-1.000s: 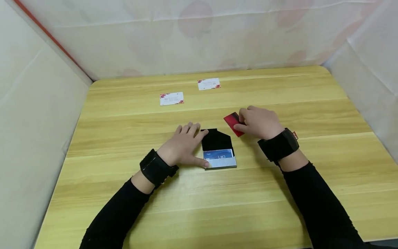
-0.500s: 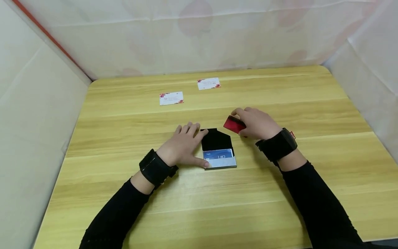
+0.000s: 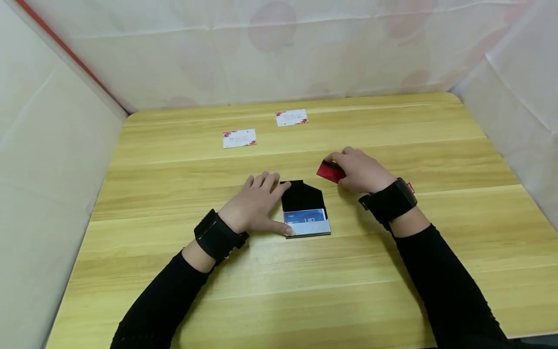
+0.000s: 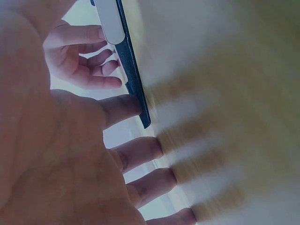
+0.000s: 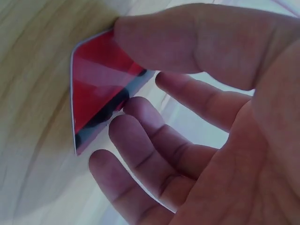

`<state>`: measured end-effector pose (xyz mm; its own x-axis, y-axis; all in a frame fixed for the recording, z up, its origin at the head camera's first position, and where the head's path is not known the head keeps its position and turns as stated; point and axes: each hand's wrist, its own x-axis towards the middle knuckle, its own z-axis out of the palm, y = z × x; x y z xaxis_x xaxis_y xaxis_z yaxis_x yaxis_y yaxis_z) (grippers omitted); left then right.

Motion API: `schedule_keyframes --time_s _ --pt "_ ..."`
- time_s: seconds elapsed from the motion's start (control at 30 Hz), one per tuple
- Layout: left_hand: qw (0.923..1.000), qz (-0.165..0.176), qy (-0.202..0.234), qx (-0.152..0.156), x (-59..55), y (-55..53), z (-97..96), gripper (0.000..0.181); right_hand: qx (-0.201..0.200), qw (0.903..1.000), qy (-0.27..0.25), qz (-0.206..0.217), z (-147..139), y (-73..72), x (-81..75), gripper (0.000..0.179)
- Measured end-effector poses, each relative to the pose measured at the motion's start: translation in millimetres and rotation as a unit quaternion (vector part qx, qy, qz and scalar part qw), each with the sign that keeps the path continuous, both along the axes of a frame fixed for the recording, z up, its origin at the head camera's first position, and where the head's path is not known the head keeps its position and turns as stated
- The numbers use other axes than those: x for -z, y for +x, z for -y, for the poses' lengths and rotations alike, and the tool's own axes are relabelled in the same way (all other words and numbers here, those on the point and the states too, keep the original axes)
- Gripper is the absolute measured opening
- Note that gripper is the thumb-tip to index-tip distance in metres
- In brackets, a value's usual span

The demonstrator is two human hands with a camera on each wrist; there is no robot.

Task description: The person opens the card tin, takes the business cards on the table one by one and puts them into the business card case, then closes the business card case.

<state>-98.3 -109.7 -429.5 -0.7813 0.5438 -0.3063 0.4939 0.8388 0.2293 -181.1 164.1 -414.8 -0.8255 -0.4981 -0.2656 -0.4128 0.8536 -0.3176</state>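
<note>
Card case point(image 3: 304, 199), frame centre
I judge my spread left hand point(image 3: 257, 206) steadies it; my right hand point(image 3: 363, 172) pinches a red card point(image 3: 330, 172).

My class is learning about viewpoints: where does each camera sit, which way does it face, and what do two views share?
Head: worn on the head, facing forward and down over the table; left hand, right hand, wristbands and sleeves show.
Left wrist: on that wrist, facing past the left hand to the card case; the right hand shows behind.
Right wrist: on that wrist, facing the red card; the right hand shows, pinching it.
Shared: the red card, in head and right wrist.
</note>
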Motion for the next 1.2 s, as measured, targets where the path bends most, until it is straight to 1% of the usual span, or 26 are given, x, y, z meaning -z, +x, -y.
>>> schedule_keyframes --time_s 0.1,0.17,0.3,0.4,0.5,0.6,0.7,0.83,0.93,1.03,1.2 --pt "1.0 -0.003 0.0 0.0 -0.2 -0.5 -0.8 0.116 0.002 0.9999 0.007 -0.009 -1.2 -0.5 -0.5 0.057" --pt "1.0 -0.006 -0.002 0.002 -0.9 -1.4 -1.2 0.116 0.003 0.9999 0.009 -0.008 -1.4 -1.0 -0.9 0.058" --pt "1.0 -0.006 -0.007 0.003 -2.0 -2.8 -0.6 0.116 0.009 0.9998 0.008 0.018 -0.4 -1.4 -1.2 0.066" --pt "0.9999 -0.006 -0.008 0.003 -1.3 -2.0 0.1 0.116 0.016 0.9991 0.008 0.039 0.0 -1.5 0.4 0.072" --pt "1.0 -0.006 -0.007 0.001 -0.4 -0.5 0.7 0.116 0.024 0.9987 0.007 0.045 1.0 -2.4 3.2 0.07" --pt "1.0 -0.007 -0.004 0.001 -0.7 -0.2 0.7 0.115 0.032 0.9991 0.006 0.028 1.6 -2.7 4.2 0.063" --pt "0.9999 -0.01 -0.004 0.003 -1.8 -1.5 0.5 0.115 0.034 0.9994 0.01 -0.001 0.5 -1.4 2.9 0.057" --pt "0.9999 -0.01 -0.004 0.006 -2.3 -2.0 0.0 0.115 0.025 0.999 0.017 -0.032 -1.9 0.5 2.6 0.048" --pt "0.9999 -0.007 -0.004 0.008 -1.3 -0.6 -0.4 0.116 0.014 0.9986 0.024 -0.045 -2.5 1.8 3.6 0.043" --pt "0.9999 -0.007 -0.005 0.009 0.1 0.2 -0.7 0.116 0.01 0.9986 0.025 -0.047 -2.3 2.4 4.0 0.04" --pt "0.9999 -0.014 -0.004 0.009 -0.9 -1.4 -0.8 0.116 0.011 0.9991 0.025 -0.034 -2.3 0.4 2.9 0.038"
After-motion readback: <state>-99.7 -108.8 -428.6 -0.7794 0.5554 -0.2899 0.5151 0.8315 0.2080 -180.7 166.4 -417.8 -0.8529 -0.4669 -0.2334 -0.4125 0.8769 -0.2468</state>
